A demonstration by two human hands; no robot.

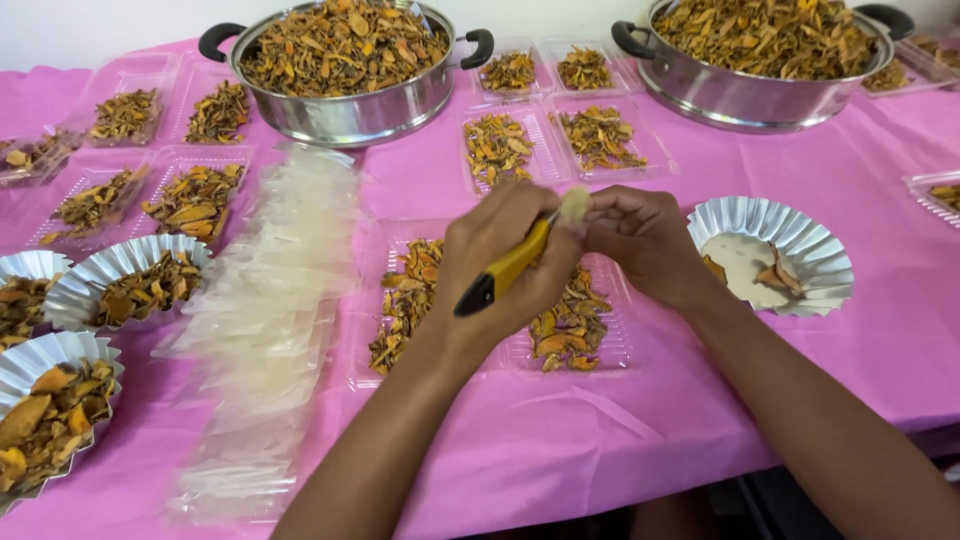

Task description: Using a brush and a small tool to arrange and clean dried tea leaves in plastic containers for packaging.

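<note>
The left hand (505,262) is closed around a yellow-handled brush (512,262), its pale bristles touching the pinched fingertips of the right hand (640,245); what those fingertips hold is too small to tell. Directly beneath both hands lies a clear two-compartment tray (615,350) of dried orange slices on the pink-covered counter (560,450). Just right of the right hand sits a foil cup (820,250).
</note>
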